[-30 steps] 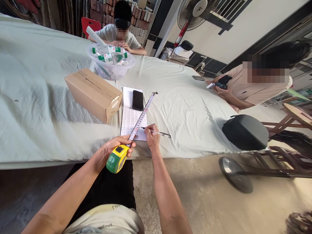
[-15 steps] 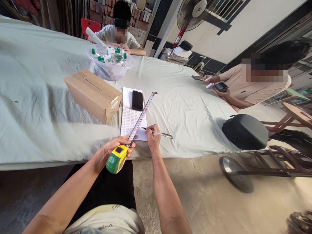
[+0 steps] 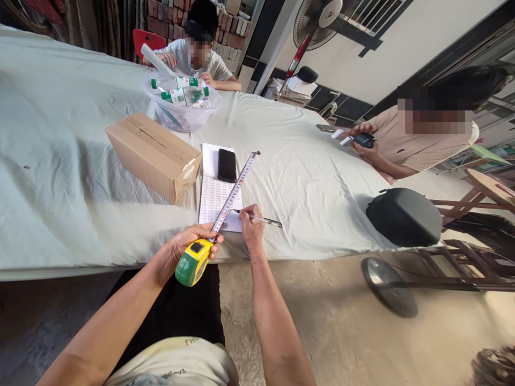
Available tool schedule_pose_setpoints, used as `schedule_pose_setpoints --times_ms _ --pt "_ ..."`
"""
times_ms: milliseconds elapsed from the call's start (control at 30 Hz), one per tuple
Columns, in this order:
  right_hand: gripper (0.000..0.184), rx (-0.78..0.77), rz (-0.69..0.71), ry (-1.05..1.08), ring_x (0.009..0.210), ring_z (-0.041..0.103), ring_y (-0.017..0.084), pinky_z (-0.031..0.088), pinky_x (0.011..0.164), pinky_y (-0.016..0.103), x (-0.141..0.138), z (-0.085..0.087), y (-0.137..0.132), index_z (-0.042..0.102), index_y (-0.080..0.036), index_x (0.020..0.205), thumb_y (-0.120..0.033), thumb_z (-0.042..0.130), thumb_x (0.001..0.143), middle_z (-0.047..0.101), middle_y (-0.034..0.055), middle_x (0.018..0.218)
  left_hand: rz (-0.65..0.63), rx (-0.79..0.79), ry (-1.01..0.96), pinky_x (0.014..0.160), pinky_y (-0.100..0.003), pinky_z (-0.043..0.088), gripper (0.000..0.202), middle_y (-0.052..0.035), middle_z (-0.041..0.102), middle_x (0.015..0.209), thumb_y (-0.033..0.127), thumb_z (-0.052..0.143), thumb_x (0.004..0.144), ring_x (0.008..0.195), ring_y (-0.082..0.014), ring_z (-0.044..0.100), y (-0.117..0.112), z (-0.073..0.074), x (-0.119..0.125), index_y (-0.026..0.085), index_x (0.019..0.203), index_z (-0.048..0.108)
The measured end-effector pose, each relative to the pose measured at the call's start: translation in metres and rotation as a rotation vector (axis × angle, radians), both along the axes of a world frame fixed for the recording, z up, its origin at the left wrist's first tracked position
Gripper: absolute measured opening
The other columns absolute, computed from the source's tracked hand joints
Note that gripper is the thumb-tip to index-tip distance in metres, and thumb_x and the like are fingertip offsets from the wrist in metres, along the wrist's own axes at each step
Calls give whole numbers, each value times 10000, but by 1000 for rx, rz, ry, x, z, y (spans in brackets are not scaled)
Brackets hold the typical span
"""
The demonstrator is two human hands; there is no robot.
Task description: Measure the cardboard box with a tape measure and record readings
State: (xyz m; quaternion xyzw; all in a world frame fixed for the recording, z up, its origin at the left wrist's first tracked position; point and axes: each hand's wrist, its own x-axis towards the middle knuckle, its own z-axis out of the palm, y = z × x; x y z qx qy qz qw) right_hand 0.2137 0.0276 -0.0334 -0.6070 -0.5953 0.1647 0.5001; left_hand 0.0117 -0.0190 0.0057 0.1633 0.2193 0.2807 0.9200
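Note:
My left hand (image 3: 197,239) is closed around a yellow and green tape measure (image 3: 194,262) at the table's near edge. Its blade (image 3: 235,193) is pulled out and slants up to the right, across a sheet of paper (image 3: 211,201) with rows of printed or written figures. Between the fingers of my right hand (image 3: 252,228) is a pen (image 3: 263,219), its tip at the paper's right side beside the blade. A black smartphone (image 3: 227,165) lies on the upper part of the paper.
Left of the paper stands a closed cardboard box (image 3: 155,155). Behind it, a clear plastic basin (image 3: 183,115) holds several bottles. A black case (image 3: 404,217) sits at the table's right end. One person (image 3: 197,59) sits opposite; another person (image 3: 426,134) at right holds a dark device.
My right hand and the pen have shifted slightly left over the paper. The person opposite has raised a hand. The person at right has moved their hands a little.

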Motion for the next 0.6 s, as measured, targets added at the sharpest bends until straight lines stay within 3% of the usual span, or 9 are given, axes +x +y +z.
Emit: schedule_pose_setpoints --times_ms 600 --pt "120 10 -35 31 594 487 147 381 585 274 0 0 0 452 -228 635 -215 461 754 507 -36 608 -4 14 12 517 -243 426 271 -12 577 785 121 631 746 530 -99 538 0 0 0 168 1009 584"
